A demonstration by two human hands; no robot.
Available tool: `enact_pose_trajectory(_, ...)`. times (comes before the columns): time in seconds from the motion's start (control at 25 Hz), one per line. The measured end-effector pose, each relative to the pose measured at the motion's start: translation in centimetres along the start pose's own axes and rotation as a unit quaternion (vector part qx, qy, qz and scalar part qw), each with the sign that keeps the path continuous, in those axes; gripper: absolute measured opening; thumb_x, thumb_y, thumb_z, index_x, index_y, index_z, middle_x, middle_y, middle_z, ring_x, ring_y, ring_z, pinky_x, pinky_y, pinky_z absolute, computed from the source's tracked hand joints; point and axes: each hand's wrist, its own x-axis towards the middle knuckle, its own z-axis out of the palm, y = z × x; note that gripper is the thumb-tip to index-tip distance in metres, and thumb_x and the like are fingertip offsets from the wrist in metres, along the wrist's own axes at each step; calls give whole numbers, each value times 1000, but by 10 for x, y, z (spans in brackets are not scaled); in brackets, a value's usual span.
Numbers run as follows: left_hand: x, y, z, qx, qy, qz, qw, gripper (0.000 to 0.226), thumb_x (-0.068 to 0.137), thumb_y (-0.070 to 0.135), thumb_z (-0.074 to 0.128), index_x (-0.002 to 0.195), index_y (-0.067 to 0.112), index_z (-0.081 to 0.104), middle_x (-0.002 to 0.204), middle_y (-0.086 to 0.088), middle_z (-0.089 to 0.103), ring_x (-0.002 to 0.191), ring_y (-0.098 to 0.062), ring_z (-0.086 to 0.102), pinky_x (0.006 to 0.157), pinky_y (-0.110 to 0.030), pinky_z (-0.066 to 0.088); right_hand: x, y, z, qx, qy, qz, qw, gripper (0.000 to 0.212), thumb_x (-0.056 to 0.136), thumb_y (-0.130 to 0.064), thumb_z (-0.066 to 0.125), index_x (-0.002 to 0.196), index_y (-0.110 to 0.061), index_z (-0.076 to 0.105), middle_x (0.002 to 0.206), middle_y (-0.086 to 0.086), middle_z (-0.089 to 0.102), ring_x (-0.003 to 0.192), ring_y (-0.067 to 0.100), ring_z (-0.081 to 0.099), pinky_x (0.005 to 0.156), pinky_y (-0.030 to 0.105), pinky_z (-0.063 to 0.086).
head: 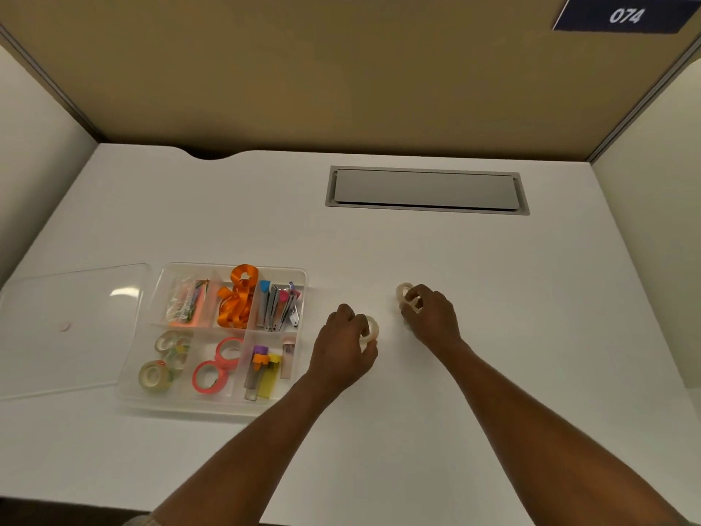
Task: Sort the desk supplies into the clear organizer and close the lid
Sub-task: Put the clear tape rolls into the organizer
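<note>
- Our left hand [343, 345] has its fingers curled round a small clear tape roll with a pale core [370, 330], thumb and fingertips pinching its rim; the roll looks at or just off the white desk top [417, 373], we cannot tell which.
- Our right hand [430, 317] pinches a second clear tape roll [405, 294], fingers bent and pressed to it, perhaps one through the core; a further roll under the palm cannot be ruled out.
- Both rolls sit mid-desk, just right of the clear plastic six-compartment organizer [303, 277], which lies toward the desk's front left.
- We judge one roll per hand saves a trip, and both are the last loose supplies in sight.
- Like goes with like: the front-left compartment already holds clear tape rolls [163, 360], so we judge ours belong there.
- Pink-rimmed tape rolls [216, 364] fill the front-middle one, orange ribbon [237, 298] the back-middle, staplers [278, 305] the back-right, bagged clips [186, 299] the back-left, and small capped tubes [261, 370] the front-right.
- The flat clear lid [72, 328] lies open on the desk, touching the organizer's left edge, apparently left aside so the compartments can be reached; closing is not yet done.
- A grey cable hatch [425, 191] sits at the desk's back edge, well apart.
</note>
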Motion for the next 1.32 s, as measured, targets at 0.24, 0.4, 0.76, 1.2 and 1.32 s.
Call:
enact_pose_trajectory(0.24,-23,-42,-43,-49,59,-52,996,24,81,33,74,96,17,64,107,0,56,92,-13,54,72,-22,48,-38,-74,20,275,-84,27,957,12,85,-37,71,94,-30,67,93,-3,70,88,17,68,56,29,60)
enact_pose_trajectory(0.4,-39,-86,-85,-82,99,-103,986,25,81,24,75,100,13,65,112,-3,59,99,-18,57,75,-23,49,-57,-135,55,286,-148,-10,947,9,88,-34,69,97,-30,67,94,-2,71,88,19,69,62,33,63)
enact_pose_trajectory(0.76,-96,-199,-155,-35,204,-220,953,16,74,7,74,86,6,64,95,-10,63,86,-29,58,71,-36,47,-87,-262,156,124,-270,-154,942,15,90,-32,67,101,-22,66,91,0,72,75,20,70,67,37,61)
enact_pose_trajectory(1.2,-128,-241,-146,82,114,-249,958,28,65,39,73,78,17,63,88,-1,55,77,-22,52,65,-32,40,-89,-296,219,-9,-247,-227,942,36,91,-39,67,120,-19,61,115,6,68,96,20,65,79,31,57)
enact_pose_trajectory(1.32,-128,-245,-149,56,150,-252,954,27,64,36,74,74,16,58,83,-1,53,72,-21,50,62,-32,40,-89,-295,227,-33,-226,-254,940,42,88,-43,69,122,-21,59,122,3,65,103,19,63,80,26,52)
